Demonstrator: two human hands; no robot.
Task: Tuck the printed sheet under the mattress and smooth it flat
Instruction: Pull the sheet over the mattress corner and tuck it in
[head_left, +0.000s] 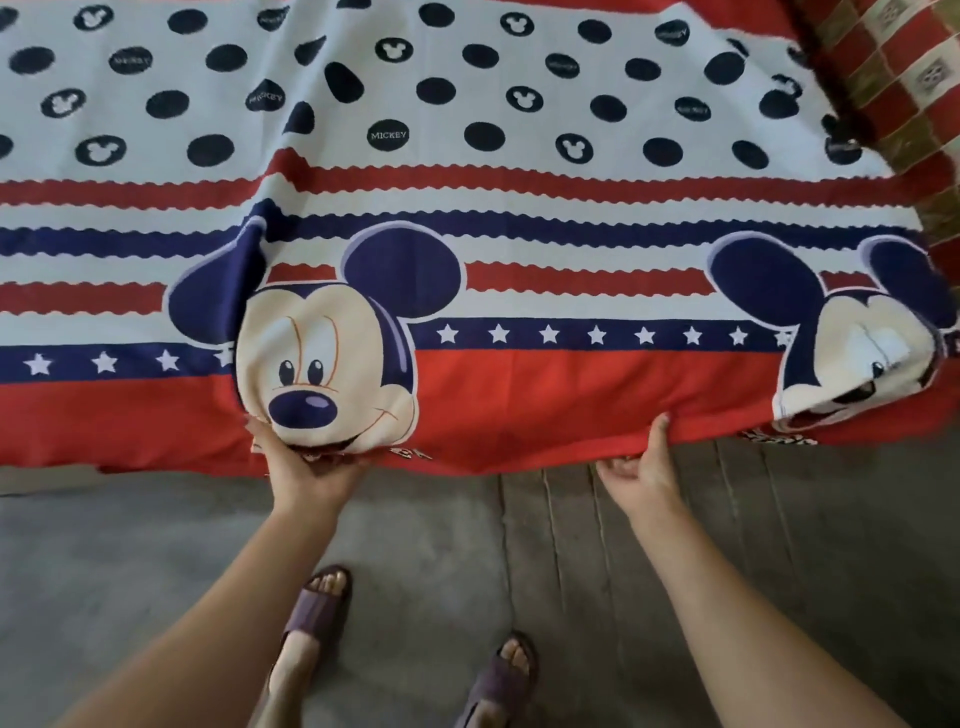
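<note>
The sheet (519, 208) lies spread over the bed, filling the upper part of the view, w/ its red hem hanging over the near edge above the floor (156, 545). Print: dark dots on white far back, then red & navy wavy stripes, a navy star band, then the red hem. 2 cartoon mouse faces sit on the hem side, 1 at left-centre, 1 near the right corner.

Left hand (306, 467) is at the hem just below the left-centre face, fingers curled round a bunched fold of sheet, gripping it. A ridge of cloth runs up from that hand across the stripes. Right hand (644, 467) is at the hem to the right of that face, thumb up against the red edge, fingers curled under it, holding the sheet.

A checked red & tan cloth (904, 78) sits beyond the sheet's far right corner. Below the hem, 2 feet in purple slippers (317, 608) stand on the floor.
</note>
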